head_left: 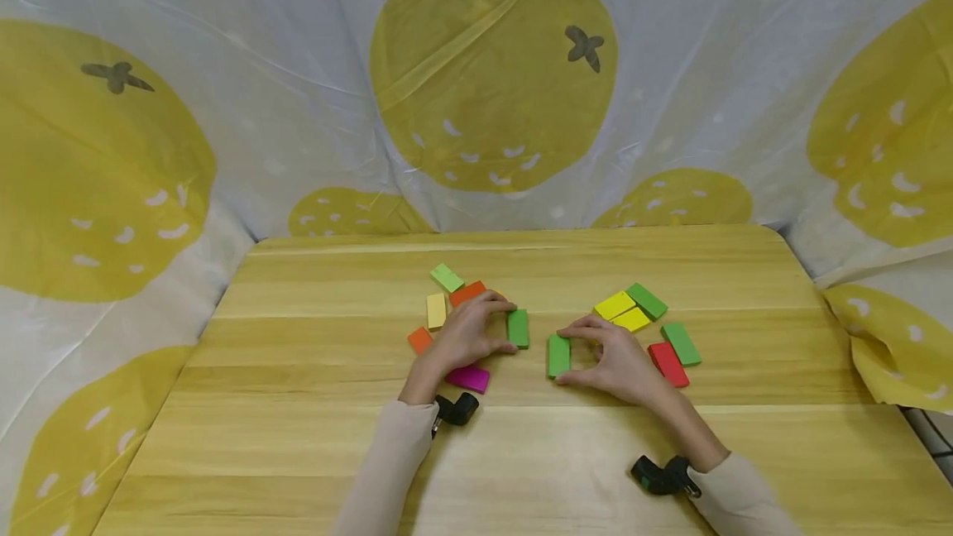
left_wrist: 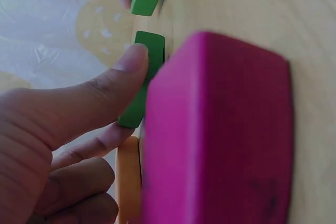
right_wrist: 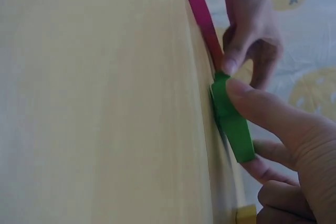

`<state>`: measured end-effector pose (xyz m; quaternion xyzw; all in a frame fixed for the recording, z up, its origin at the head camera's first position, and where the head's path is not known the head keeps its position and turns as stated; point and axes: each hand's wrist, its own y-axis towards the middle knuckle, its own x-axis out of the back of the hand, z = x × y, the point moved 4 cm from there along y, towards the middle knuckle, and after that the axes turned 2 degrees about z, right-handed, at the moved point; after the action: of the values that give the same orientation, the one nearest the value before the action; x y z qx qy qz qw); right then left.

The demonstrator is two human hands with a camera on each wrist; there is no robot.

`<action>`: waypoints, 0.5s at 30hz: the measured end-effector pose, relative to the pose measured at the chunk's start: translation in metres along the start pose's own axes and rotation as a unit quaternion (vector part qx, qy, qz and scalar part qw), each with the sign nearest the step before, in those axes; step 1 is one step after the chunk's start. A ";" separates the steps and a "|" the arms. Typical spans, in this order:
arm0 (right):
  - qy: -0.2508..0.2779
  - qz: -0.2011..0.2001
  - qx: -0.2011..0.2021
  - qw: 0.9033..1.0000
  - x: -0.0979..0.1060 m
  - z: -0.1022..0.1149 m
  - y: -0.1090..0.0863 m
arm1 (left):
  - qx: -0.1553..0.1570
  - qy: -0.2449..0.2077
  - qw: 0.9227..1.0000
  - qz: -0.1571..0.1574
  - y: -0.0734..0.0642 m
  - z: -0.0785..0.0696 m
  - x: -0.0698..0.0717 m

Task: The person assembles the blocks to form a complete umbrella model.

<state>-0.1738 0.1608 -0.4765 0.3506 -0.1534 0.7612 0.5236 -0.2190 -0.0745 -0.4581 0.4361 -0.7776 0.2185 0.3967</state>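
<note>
Left hand (head_left: pixel 467 331), partly hiding a magenta block (head_left: pixel 472 380), pinches one green block (head_left: pixel 519 329), and right hand (head_left: pixel 616 362) another green block (head_left: pixel 557 357)

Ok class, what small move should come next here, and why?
Probably the right hand should slide its green block toward the green block in the left hand: each hand pinches one at its ends, and a gap separates the two blocks.

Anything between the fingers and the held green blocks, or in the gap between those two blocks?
Nothing visible. The left hand pinches one green block, the right hand a second green block, and only table shows between them. The magenta block lies by the left hand, outside that gap.
</note>
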 end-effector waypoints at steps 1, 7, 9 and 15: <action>-0.003 -0.002 0.004 1.000 -0.001 0.001 0.000 | 0.000 0.002 1.000 -0.001 0.002 0.000 0.000; -0.006 0.002 0.011 1.000 -0.007 0.008 0.003 | 0.005 0.005 1.000 0.002 0.010 -0.002 -0.004; -0.005 0.004 0.011 1.000 -0.009 0.009 0.004 | 0.005 0.006 1.000 0.005 0.012 -0.004 -0.005; -0.002 -0.011 0.024 1.000 -0.013 0.010 0.005 | 0.005 0.007 1.000 0.007 0.017 -0.008 -0.006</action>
<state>-0.1717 0.1437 -0.4783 0.3663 -0.1324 0.7578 0.5234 -0.2282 -0.0572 -0.4585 0.4311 -0.7767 0.2279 0.3986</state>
